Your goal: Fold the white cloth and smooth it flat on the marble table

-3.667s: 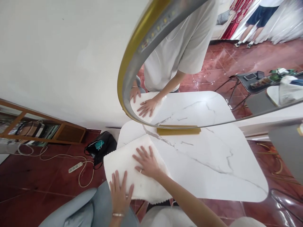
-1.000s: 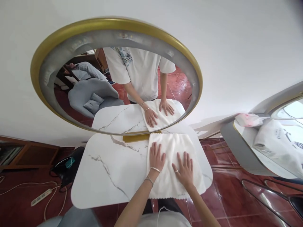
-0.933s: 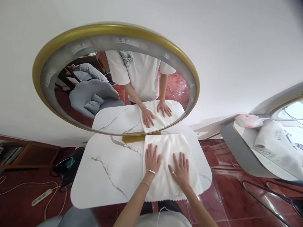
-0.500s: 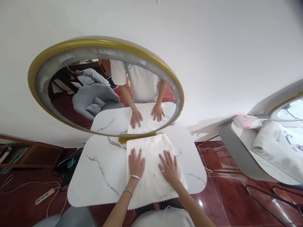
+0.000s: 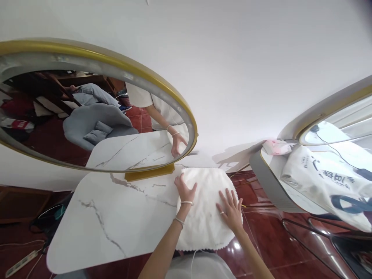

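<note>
Cloth [image 5: 205,217] lies between the hands [image 5: 186,193] [image 5: 231,214], touching both.

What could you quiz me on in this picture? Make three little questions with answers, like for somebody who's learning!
1. True or false: the right hand lies with fingers spread on the white cloth.
2. The big mirror on the left has a rim of which colour? a) red, b) gold, c) black
3. Fill in: behind the left hand, the arm wears ___ bracelets.

Key: 1 true; 2 b; 3 two.
</note>
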`<action>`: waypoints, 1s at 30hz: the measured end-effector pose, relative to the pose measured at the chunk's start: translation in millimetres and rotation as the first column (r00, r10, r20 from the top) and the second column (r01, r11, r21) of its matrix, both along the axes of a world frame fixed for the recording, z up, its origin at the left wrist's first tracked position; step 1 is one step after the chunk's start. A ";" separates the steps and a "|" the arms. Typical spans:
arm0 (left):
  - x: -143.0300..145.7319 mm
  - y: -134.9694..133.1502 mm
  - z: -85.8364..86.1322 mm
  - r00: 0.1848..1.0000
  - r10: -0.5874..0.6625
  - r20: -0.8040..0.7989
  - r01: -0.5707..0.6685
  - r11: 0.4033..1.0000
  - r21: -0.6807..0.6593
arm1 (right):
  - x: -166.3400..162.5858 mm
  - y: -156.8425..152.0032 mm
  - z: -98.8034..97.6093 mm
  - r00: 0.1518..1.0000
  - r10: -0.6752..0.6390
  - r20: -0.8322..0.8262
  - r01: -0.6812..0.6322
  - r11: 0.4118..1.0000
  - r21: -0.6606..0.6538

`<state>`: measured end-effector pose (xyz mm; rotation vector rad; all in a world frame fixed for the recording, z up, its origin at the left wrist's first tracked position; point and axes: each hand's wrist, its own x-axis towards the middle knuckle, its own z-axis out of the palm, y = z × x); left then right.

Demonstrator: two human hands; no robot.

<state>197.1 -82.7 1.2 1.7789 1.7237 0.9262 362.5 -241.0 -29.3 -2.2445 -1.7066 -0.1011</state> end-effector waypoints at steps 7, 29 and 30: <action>-27.0 19.1 53.6 0.807 -0.590 -0.010 0.590 0.807 0.020 | 9.2 67.0 58.2 0.936 0.223 -0.271 -0.166 0.962 0.218; -97.3 23.2 138.7 0.554 -0.715 -0.426 0.832 0.486 0.267 | 98.5 101.9 136.0 0.734 0.362 -0.574 -0.609 0.725 -0.323; -99.5 27.0 140.4 0.566 -0.710 -0.419 0.825 0.495 0.274 | 107.8 98.8 138.1 0.723 0.323 -0.611 -0.603 0.727 -0.329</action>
